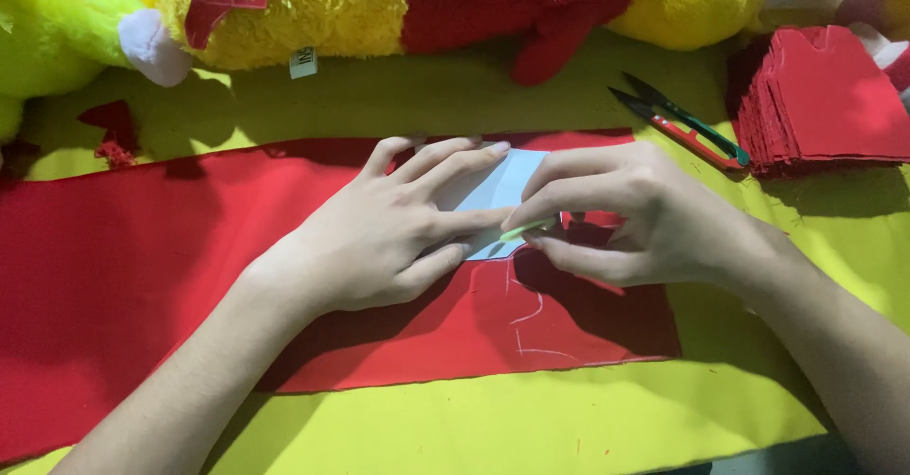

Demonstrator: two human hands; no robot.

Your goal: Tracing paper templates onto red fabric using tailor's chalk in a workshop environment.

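Two bare forearms reaching in from the near edge, over yellow-green cloth (531,418) covering the work surface. Spread across it, a long strip of red fabric (123,266), faint white chalk lines (527,328) showing near its right end. Left hand (379,238) laid flat, fingers stretched out and close together, pressing a pale blue paper template (498,188) onto the red fabric near its far edge. Right hand (630,214) just beside it, thumb and forefinger pinched on a small pale green piece of chalk (527,230), tip touching the template's lower right edge; remaining fingers curled under. Hands nearly touching at the fingertips, template between them.

Farther back on the right, thread snips (684,122) with green and red handles lying on the yellow-green cloth, blades pointing left. Just beside them, at the right edge, a thick stack of cut red fabric pieces (829,100). On the left, a small red scrap (116,134) lying apart from the strip. Along the far edge, large plush toys (322,6) in yellow, red and bright green, a white tag hanging from one.
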